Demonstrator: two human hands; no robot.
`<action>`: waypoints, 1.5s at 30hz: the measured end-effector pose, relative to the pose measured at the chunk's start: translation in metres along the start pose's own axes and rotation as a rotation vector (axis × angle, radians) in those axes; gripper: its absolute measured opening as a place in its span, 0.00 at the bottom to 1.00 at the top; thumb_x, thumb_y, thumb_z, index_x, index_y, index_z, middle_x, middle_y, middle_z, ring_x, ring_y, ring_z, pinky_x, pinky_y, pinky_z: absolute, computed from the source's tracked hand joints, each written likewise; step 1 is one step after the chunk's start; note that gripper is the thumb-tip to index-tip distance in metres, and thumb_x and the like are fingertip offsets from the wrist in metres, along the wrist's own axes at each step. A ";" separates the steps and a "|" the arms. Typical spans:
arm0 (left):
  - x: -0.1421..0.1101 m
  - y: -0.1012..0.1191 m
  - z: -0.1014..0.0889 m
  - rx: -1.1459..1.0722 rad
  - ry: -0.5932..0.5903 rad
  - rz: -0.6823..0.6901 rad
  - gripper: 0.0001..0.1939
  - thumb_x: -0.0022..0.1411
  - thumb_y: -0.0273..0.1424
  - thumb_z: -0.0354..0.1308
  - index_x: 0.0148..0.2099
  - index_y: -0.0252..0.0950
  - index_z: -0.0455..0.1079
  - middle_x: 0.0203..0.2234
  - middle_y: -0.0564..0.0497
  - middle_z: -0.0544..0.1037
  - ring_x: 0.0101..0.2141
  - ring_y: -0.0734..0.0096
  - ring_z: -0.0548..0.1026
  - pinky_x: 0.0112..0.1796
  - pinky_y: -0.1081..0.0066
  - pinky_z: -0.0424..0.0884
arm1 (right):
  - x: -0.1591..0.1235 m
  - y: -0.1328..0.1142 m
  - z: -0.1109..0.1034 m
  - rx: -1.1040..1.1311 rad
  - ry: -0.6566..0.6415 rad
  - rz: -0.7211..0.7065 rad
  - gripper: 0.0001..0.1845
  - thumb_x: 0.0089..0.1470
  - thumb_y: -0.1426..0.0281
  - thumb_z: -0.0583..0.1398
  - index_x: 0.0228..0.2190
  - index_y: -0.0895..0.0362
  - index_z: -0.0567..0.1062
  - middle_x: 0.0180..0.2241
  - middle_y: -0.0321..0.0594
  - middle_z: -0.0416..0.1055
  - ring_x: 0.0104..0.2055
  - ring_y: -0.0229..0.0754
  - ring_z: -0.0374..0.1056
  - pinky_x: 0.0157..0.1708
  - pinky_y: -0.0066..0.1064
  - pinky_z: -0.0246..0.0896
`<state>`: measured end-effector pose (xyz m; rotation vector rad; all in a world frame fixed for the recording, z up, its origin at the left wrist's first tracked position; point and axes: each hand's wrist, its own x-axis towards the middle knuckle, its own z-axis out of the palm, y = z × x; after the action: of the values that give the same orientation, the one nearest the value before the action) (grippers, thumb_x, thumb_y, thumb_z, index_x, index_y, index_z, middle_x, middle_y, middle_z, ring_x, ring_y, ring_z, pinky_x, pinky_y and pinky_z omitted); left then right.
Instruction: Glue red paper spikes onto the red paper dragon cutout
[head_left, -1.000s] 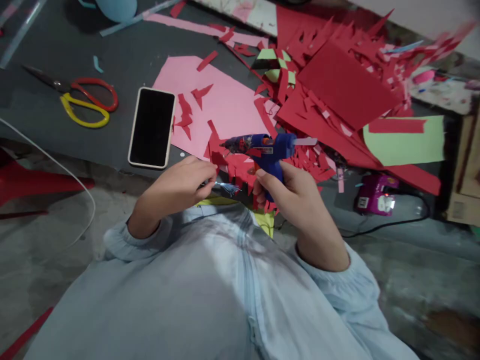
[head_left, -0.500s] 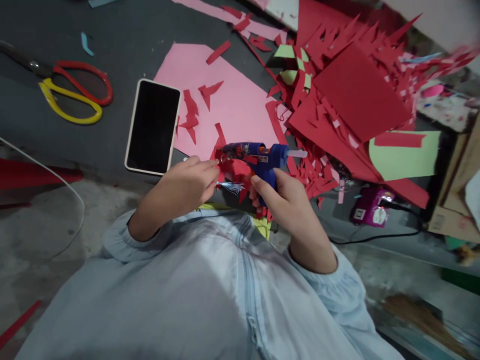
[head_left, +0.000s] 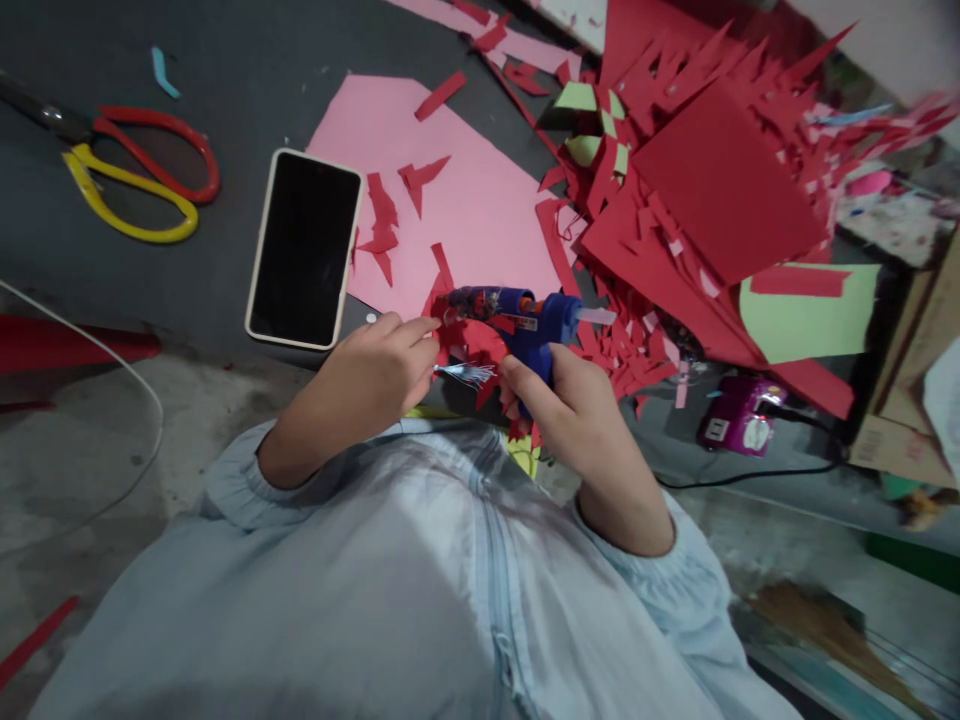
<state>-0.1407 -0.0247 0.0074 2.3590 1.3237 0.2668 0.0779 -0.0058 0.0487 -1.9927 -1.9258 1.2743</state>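
Note:
My right hand is wrapped around the handle of a blue glue gun, a pale glue stick poking out of its back end. The nozzle points left, toward the fingers of my left hand. Those fingers are closed on a red paper cutout with a curved edge, partly hidden behind the gun. A light blue tassel sticks out beside my left fingertips, below the gun. Exactly where the nozzle tip meets the paper is hard to make out.
A pink paper sheet with red scraps lies ahead. A phone and red-and-yellow-handled scissors are at left. Red paper cuttings pile up at right, near a purple box with a black cable.
Both hands, the glue gun and the red cutout keep nearly the same positions. The view has shifted slightly, and the gun sits a touch lower in it.

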 end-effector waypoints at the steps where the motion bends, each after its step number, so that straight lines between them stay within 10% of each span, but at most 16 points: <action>1: 0.000 0.000 0.000 -0.006 -0.006 -0.003 0.13 0.70 0.26 0.51 0.51 0.30 0.75 0.58 0.43 0.75 0.52 0.57 0.74 0.51 0.60 0.73 | 0.000 0.000 0.000 -0.001 -0.001 0.000 0.19 0.59 0.51 0.55 0.25 0.51 0.65 0.19 0.37 0.72 0.21 0.42 0.68 0.26 0.34 0.57; 45: 0.000 0.000 0.003 0.014 0.035 -0.001 0.14 0.71 0.27 0.50 0.51 0.30 0.74 0.56 0.42 0.76 0.50 0.56 0.75 0.48 0.59 0.73 | -0.003 0.001 -0.003 0.019 -0.023 -0.012 0.18 0.59 0.53 0.56 0.24 0.51 0.65 0.19 0.35 0.71 0.22 0.40 0.67 0.25 0.33 0.57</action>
<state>-0.1395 -0.0253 0.0051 2.3759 1.3465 0.3006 0.0807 -0.0070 0.0520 -1.9628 -1.9251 1.3132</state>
